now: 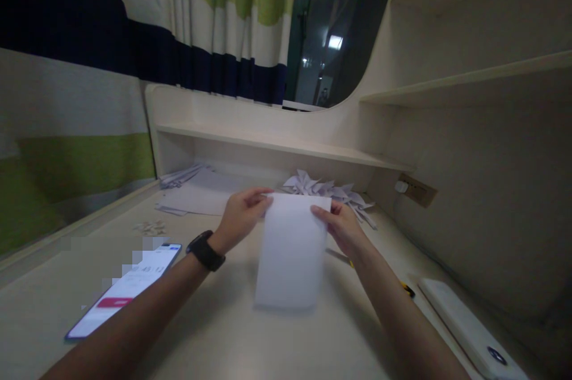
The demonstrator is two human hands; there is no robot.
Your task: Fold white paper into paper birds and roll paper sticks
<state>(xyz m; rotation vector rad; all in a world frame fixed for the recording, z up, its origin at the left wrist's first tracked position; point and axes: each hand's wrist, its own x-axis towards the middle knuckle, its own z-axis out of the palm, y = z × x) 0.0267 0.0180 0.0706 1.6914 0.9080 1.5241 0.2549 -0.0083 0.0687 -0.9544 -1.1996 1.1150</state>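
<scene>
A white sheet of paper [292, 255], narrow and upright in shape, hangs between my hands over the desk. My left hand [243, 213] pinches its upper left corner, with the thumb in front. At the upper right edge my right hand [342, 222] grips it between thumb and fingers. The paper's lower edge is slightly blurred, and I cannot tell whether it touches the desk. Behind it lies a pile of folded paper pieces [313, 183] with pointed ends. Partly hidden under my right forearm is a cutter with yellow and black parts [406, 289].
A lit phone [129, 290] lies beside my left forearm. Small pale bits [151, 227] and stacked paper sheets [201, 192] lie farther back. A long white device [469, 326] is at the right, below a wall socket [417, 189]. A low shelf [268, 143] spans the back.
</scene>
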